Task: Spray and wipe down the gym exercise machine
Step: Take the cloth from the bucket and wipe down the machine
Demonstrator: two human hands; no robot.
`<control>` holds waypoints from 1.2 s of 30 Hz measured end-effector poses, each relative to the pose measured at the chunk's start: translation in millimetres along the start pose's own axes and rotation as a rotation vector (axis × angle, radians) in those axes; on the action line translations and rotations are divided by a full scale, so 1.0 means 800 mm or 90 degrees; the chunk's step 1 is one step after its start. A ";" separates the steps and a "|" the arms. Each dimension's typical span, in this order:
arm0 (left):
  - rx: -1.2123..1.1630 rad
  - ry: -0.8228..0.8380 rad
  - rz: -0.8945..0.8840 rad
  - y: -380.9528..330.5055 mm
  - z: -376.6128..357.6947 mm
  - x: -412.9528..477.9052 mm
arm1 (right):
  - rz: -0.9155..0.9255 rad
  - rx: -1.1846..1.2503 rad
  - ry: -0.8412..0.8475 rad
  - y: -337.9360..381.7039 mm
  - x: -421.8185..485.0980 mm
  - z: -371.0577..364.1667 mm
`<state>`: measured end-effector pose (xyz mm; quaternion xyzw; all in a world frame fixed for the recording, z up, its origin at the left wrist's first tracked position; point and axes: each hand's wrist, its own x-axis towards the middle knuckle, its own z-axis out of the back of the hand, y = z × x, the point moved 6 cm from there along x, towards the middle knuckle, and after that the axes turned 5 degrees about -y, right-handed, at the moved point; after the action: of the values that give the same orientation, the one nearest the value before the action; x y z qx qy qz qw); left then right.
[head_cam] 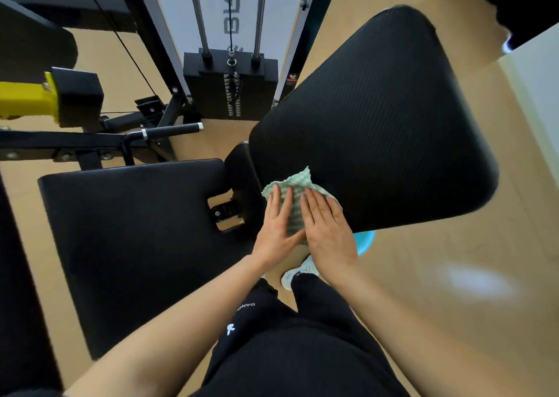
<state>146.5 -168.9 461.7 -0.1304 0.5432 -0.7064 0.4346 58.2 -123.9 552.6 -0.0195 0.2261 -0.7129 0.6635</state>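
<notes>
The green-checked cloth (pixel 289 184) is pinned flat at the 7 o'clock corner of the ribbed back pad (pixel 378 118) by the left hand (pixel 276 233) and right hand (pixel 328 230), fingers (pixel 314 206) laid straight and close together, probably so pressure gets spread evenly for the wipe.

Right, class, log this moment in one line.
phase: wipe | left hand: flat on cloth | right hand: flat on cloth | cloth: against back pad

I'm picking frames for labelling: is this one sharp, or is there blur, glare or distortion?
Head view: wide-angle splays the machine's uprights; left hand, right hand and cloth are sharp; the back pad's right edge smears; pale glare on the floor.
</notes>
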 end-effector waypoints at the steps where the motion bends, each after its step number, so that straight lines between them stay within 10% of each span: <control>1: 0.004 0.006 0.000 0.000 -0.004 -0.004 | -0.005 0.008 0.013 0.002 -0.006 -0.004; 16: 0.099 -0.059 -0.214 -0.186 0.107 0.166 | -0.221 -0.020 -0.180 -0.111 0.079 0.123; 36: 0.188 -0.035 -0.289 -0.150 0.021 0.057 | -0.284 0.154 -0.214 -0.095 -0.060 0.079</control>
<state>74.1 -210.4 560.3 -0.2036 0.3791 -0.8534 0.2943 13.4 -95.6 648.8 -0.1070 0.0169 -0.8496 0.5161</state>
